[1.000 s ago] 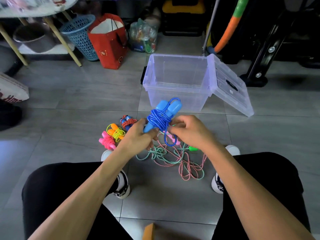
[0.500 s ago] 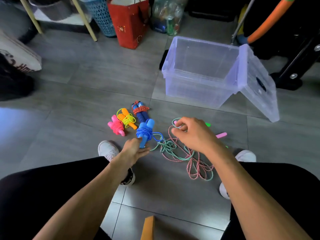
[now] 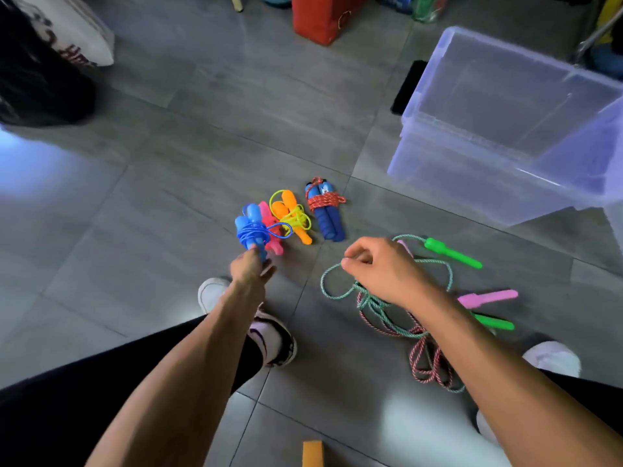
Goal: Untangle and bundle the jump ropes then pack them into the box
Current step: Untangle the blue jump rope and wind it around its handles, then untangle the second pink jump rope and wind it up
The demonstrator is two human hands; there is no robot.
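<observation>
Four bundles [image 3: 290,217] sit grouped on the floor; left hand [image 3: 251,267] grips the blue one [image 3: 251,229], right hand [image 3: 381,267] pinches tangled rope [image 3: 340,291].

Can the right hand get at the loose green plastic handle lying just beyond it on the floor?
Probably yes. The green plastic handle lies uncovered on the grey tiled floor just past the right hand, though that hand already pinches the green-white rope.

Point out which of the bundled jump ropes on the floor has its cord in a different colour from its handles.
The dark blue-handled bundle, farthest right in the row, nearest the clear box: red cord around blue handles. The others match cord to handles.
</observation>
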